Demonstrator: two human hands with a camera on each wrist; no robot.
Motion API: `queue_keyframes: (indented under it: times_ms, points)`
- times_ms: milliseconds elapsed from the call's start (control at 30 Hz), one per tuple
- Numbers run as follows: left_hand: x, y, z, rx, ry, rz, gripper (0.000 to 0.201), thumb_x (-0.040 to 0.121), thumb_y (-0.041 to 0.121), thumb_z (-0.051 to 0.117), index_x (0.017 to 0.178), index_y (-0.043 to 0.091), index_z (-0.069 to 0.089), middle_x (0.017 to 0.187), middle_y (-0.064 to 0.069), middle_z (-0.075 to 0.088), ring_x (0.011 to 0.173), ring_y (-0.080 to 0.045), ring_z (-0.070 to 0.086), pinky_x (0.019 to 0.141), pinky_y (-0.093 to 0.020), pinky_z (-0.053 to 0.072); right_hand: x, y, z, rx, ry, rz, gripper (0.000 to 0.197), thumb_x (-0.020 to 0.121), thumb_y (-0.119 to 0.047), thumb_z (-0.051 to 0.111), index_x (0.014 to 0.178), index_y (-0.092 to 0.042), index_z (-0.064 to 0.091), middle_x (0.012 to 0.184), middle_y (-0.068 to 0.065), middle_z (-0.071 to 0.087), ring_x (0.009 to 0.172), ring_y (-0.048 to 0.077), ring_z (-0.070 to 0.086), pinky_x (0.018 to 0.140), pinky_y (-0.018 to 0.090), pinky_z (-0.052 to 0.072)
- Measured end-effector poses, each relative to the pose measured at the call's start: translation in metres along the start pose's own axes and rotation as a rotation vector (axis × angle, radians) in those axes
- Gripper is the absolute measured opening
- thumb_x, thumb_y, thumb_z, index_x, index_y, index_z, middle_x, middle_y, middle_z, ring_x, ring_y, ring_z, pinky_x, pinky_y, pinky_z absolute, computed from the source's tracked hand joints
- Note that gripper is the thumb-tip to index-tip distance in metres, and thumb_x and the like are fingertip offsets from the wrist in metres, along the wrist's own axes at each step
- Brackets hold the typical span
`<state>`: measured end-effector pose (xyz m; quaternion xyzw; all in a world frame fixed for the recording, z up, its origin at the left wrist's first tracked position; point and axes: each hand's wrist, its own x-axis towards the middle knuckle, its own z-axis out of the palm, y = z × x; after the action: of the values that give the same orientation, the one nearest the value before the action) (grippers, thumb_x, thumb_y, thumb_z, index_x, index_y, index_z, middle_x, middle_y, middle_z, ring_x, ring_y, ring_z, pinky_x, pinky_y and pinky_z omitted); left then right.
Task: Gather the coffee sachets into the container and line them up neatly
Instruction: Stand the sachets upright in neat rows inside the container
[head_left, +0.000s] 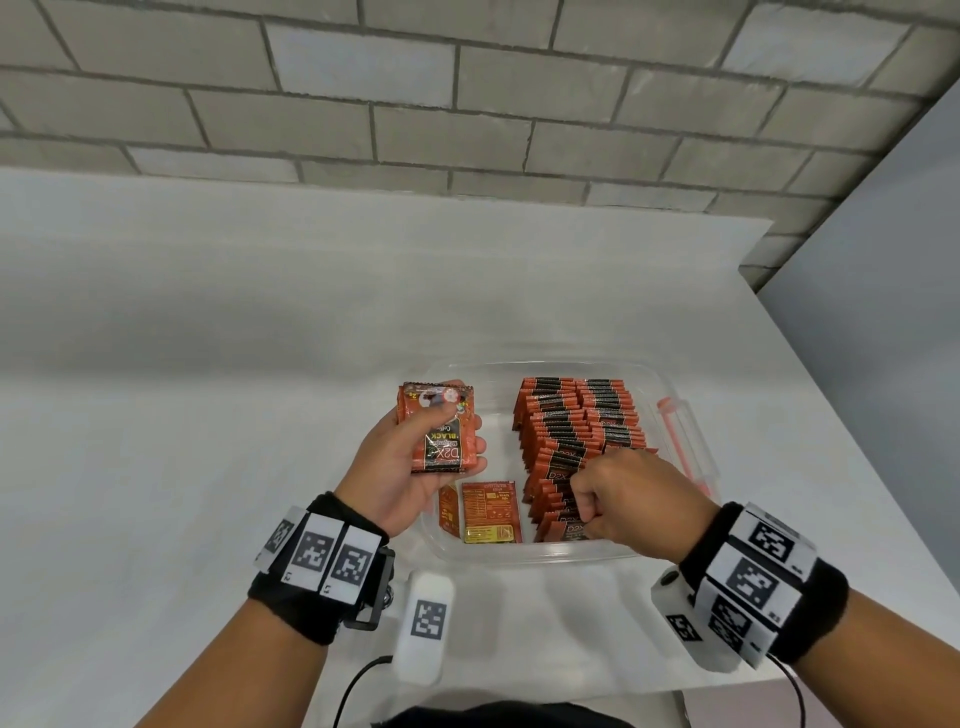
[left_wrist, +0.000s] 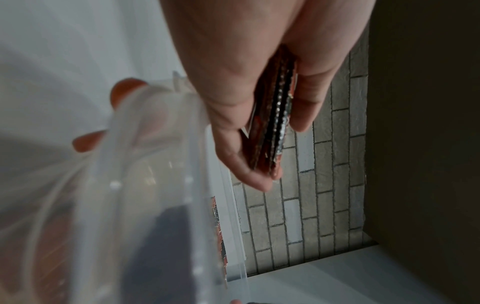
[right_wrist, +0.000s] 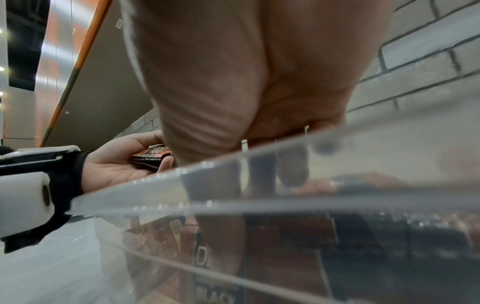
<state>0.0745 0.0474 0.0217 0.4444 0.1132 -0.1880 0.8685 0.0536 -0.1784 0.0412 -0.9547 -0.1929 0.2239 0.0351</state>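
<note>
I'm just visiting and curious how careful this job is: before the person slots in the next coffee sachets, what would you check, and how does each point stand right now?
1. Left hand holds a small stack of sachets firmly, thumb on top: ok.
2. Stack is above the clear container, not the table: ok.
3. Upright rows of sachets on the container's right side are lined up: ok.
4. Right hand is at the near end of the rows; whether it grips a sachet: cannot tell.
5. All sachets standing: not ok, loose sachets lie flat on the container floor.
6. Free space left of the rows: ok.
</note>
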Motion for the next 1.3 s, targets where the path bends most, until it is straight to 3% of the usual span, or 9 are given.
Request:
queue_keyframes:
  times_ms: [267,433,500,633,800,1000,1167,1233,1300]
  points:
    - [0.002,0.000,0.000,-0.008,-0.001,-0.028,0.032,0.081,0.020,0.057,0.110,0.006,0.057,0.086,-0.015,0.068,0.070,-0.024,0.067,0.065,-0.036,0.059,-0.003,0.008,-0.004,0.187,-0.071,0.016,0.012,0.081,-0.021,0.073,0.076,-0.024,0.063,0.069,-0.018,0.054,0.063,-0.003,0.051,0.057,0.008,0.035]
    - [0.000,0.001,0.001,0.014,-0.020,-0.069,0.028,0.093,0.011,0.044,0.117,0.004,0.055,0.089,-0.018,0.069,0.072,-0.027,0.069,0.062,-0.036,0.059,-0.009,0.014,-0.013,0.354,-0.061,0.037,0.012,0.078,-0.028,0.076,0.077,-0.028,0.064,0.072,-0.011,0.062,0.066,0.002,0.056,0.061,0.013,0.043]
    - [-0.001,0.002,0.006,0.031,-0.059,-0.065,0.027,0.089,0.008,0.050,0.115,0.005,0.057,0.092,-0.018,0.070,0.076,-0.028,0.070,0.063,-0.038,0.059,-0.012,0.014,-0.020,0.422,0.010,0.032,0.009,0.079,-0.029,0.075,0.078,-0.027,0.066,0.071,-0.007,0.063,0.064,0.003,0.056,0.063,0.014,0.045]
    - [-0.004,0.000,0.020,0.084,-0.155,-0.064,0.040,0.070,0.010,0.062,0.109,0.007,0.059,0.094,-0.014,0.073,0.082,-0.025,0.071,0.069,-0.040,0.059,-0.015,0.009,-0.037,0.634,0.342,0.023,0.013,0.083,-0.032,0.069,0.094,-0.026,0.067,0.076,-0.009,0.062,0.061,-0.005,0.051,0.061,0.007,0.038]
    - [-0.004,-0.007,0.038,0.149,-0.248,-0.055,0.043,0.078,0.005,0.069,0.120,0.004,0.057,0.101,-0.015,0.069,0.089,-0.026,0.068,0.076,-0.038,0.057,-0.011,-0.010,-0.045,0.796,0.444,-0.011,0.036,0.081,-0.038,0.068,0.115,-0.036,0.056,0.091,-0.008,0.064,0.074,0.015,0.059,0.071,0.025,0.050]
    - [-0.004,-0.009,0.047,0.169,-0.250,-0.052,0.033,0.077,0.022,0.067,0.108,0.012,0.063,0.095,-0.010,0.072,0.086,-0.024,0.069,0.075,-0.041,0.057,-0.008,-0.009,-0.046,0.963,0.488,-0.008,0.020,0.084,-0.016,0.070,0.097,-0.030,0.063,0.086,0.009,0.067,0.081,0.032,0.064,0.073,0.044,0.054]
    - [-0.001,-0.011,0.047,0.194,-0.254,-0.055,0.032,0.080,0.006,0.066,0.112,0.009,0.060,0.100,-0.015,0.069,0.086,-0.027,0.069,0.070,-0.042,0.057,-0.010,-0.010,-0.046,1.008,0.420,-0.059,0.017,0.090,-0.017,0.062,0.105,-0.024,0.067,0.095,0.002,0.070,0.086,0.024,0.068,0.074,0.035,0.057]
    - [-0.001,-0.013,0.049,0.196,-0.252,-0.012,0.035,0.081,-0.005,0.061,0.113,0.010,0.060,0.101,-0.015,0.068,0.086,-0.027,0.068,0.070,-0.041,0.057,-0.009,-0.013,-0.041,1.053,0.429,-0.063,0.030,0.086,-0.027,0.064,0.116,-0.027,0.061,0.099,0.000,0.069,0.088,0.020,0.069,0.077,0.032,0.056]
    - [-0.001,-0.012,0.050,0.149,-0.240,0.043,0.043,0.075,-0.002,0.061,0.116,0.010,0.060,0.101,-0.013,0.070,0.089,-0.026,0.068,0.073,-0.041,0.059,-0.010,-0.014,-0.035,1.168,0.457,0.014,0.044,0.078,-0.032,0.067,0.120,-0.027,0.054,0.103,0.002,0.066,0.085,0.017,0.069,0.070,0.030,0.055]
